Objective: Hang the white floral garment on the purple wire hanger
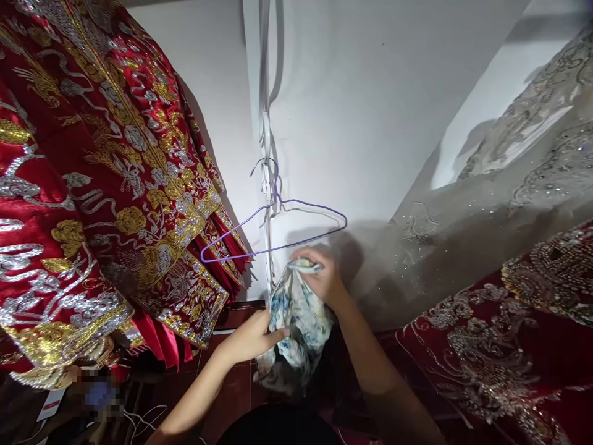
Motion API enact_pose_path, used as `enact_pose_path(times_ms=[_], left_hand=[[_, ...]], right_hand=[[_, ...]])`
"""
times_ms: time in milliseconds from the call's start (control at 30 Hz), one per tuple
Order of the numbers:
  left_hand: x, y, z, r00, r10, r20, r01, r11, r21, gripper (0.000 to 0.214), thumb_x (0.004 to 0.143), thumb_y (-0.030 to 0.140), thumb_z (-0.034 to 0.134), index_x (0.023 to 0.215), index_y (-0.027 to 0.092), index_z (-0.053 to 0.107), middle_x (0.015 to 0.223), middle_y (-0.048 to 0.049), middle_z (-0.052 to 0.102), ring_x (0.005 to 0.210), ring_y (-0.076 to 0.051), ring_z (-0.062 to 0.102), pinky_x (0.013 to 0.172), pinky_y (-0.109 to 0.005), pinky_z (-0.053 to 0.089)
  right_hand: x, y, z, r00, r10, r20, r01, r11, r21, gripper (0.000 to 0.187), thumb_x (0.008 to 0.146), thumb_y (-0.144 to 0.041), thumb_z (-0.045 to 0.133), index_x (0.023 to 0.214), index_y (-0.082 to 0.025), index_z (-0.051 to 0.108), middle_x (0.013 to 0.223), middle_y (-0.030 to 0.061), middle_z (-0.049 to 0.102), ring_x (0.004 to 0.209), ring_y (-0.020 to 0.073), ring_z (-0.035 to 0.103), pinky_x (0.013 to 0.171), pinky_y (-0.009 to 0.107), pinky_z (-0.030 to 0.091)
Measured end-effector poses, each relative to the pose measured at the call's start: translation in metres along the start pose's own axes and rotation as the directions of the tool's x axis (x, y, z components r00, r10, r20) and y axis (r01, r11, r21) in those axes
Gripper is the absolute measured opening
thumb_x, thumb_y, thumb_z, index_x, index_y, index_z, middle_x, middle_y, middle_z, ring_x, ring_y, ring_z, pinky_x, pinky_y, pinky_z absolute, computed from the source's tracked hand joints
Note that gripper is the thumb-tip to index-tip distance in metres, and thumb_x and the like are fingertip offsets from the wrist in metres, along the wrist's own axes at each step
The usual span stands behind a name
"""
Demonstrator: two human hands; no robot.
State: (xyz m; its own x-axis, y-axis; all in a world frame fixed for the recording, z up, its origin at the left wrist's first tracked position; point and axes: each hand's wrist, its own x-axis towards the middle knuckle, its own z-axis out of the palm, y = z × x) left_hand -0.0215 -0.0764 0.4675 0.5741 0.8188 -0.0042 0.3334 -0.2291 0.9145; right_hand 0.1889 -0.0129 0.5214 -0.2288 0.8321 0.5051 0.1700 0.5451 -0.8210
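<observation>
A purple wire hanger (308,238) hangs by its hook from white cords on the wall, with nothing on it. Just below its bottom bar is a thin, pale garment (303,315) with a blue-green floral print, bunched and hanging down; its exact kind is hard to tell. My right hand (322,275) pinches the gathered top edge of this cloth. Lower down, my left hand (252,337) holds its left side, thumb lying over the front and the other fingers hidden behind the fabric.
Red jackets (134,142) embroidered in gold and silver hang at the left. On the right are a sheer beaded gown (463,228) and a dark red beaded garment (486,346). White cords (265,130) run down the white wall. Thin cables (143,417) lie at lower left.
</observation>
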Motion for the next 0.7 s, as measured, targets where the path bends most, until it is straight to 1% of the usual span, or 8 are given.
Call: enact_pose_path(times_ms=[100,200,333,400,500,600,667,700], left_hand=[[-0.007,0.005,-0.003,0.996,0.008,-0.088,-0.004,0.999,0.046,0.040,0.099,0.045,0.041,0.123,0.019,0.061,0.125,-0.0091,0.065,0.118,-0.026,0.057,0.111,-0.039,0.038],[-0.014,0.002,-0.016,0.984,-0.029,-0.176,0.060,0.983,0.173,0.042,0.101,0.039,0.033,0.126,0.019,0.060,0.123,-0.0101,0.066,0.116,-0.025,0.058,0.109,-0.039,0.039],[-0.031,-0.019,-0.047,0.972,-0.231,-0.046,0.231,0.898,0.374,0.029,0.094,0.026,0.041,0.101,0.020,0.069,0.096,-0.0080,0.073,0.094,-0.025,0.066,0.092,-0.036,0.049],[-0.039,-0.026,-0.068,0.967,-0.245,-0.067,0.249,0.866,0.435,0.026,0.089,0.018,0.043,0.092,0.020,0.069,0.093,-0.0076,0.073,0.093,-0.025,0.066,0.090,-0.036,0.050],[-0.038,-0.016,-0.103,0.963,-0.010,-0.270,0.158,0.832,0.531,0.030,0.085,0.011,0.043,0.098,0.018,0.069,0.113,-0.0114,0.071,0.114,-0.026,0.061,0.105,-0.042,0.043],[-0.021,0.015,-0.128,0.882,0.266,-0.390,0.027,0.796,0.605,0.031,0.090,0.015,0.040,0.109,0.017,0.065,0.138,-0.0121,0.059,0.136,-0.027,0.046,0.117,-0.047,0.031],[-0.007,0.039,-0.134,0.838,0.348,-0.420,-0.037,0.804,0.593,0.028,0.094,0.020,0.038,0.111,0.018,0.061,0.144,-0.0115,0.053,0.138,-0.027,0.044,0.115,-0.047,0.034],[0.000,0.050,-0.135,0.836,0.356,-0.418,-0.061,0.816,0.575,0.028,0.095,0.021,0.038,0.114,0.019,0.059,0.143,-0.0111,0.054,0.134,-0.027,0.048,0.111,-0.045,0.039]], right_hand=[[0.024,0.011,0.008,0.995,0.093,-0.045,-0.094,0.995,-0.027,0.044,0.081,-0.022,0.054,0.124,-0.023,0.063,0.088,0.0029,0.069,0.087,0.0208,0.064,0.081,0.032,0.051],[0.030,0.033,0.017,0.974,0.189,-0.125,-0.204,0.971,-0.121,0.030,0.084,-0.032,0.051,0.102,-0.019,0.071,0.089,0.0067,0.073,0.093,0.0255,0.066,0.082,0.035,0.052],[0.028,0.051,0.003,0.950,0.128,-0.284,-0.228,0.908,-0.351,0.024,0.079,-0.040,0.060,0.074,-0.019,0.070,0.075,0.0070,0.072,0.077,0.0253,0.067,0.070,0.031,0.051],[0.027,0.052,-0.009,0.948,0.115,-0.296,-0.231,0.888,-0.397,0.025,0.078,-0.041,0.062,0.068,-0.020,0.068,0.067,0.0048,0.070,0.071,0.0239,0.066,0.065,0.030,0.050],[0.027,0.048,-0.019,0.939,0.158,-0.306,-0.266,0.897,-0.353,0.027,0.076,-0.045,0.064,0.072,-0.019,0.071,0.071,0.0045,0.072,0.072,0.0254,0.068,0.064,0.031,0.050],[0.026,0.042,-0.014,0.924,0.145,-0.355,-0.264,0.912,-0.314,0.027,0.074,-0.044,0.067,0.076,-0.018,0.074,0.078,0.0068,0.075,0.080,0.0285,0.070,0.073,0.034,0.053],[0.024,0.036,-0.004,0.923,0.123,-0.365,-0.241,0.924,-0.297,0.025,0.074,-0.043,0.067,0.073,-0.019,0.073,0.076,0.0072,0.074,0.080,0.0287,0.070,0.076,0.035,0.054],[0.022,0.033,0.002,0.927,0.124,-0.354,-0.231,0.932,-0.278,0.025,0.075,-0.043,0.067,0.073,-0.019,0.072,0.076,0.0073,0.074,0.080,0.0286,0.070,0.076,0.035,0.054]])
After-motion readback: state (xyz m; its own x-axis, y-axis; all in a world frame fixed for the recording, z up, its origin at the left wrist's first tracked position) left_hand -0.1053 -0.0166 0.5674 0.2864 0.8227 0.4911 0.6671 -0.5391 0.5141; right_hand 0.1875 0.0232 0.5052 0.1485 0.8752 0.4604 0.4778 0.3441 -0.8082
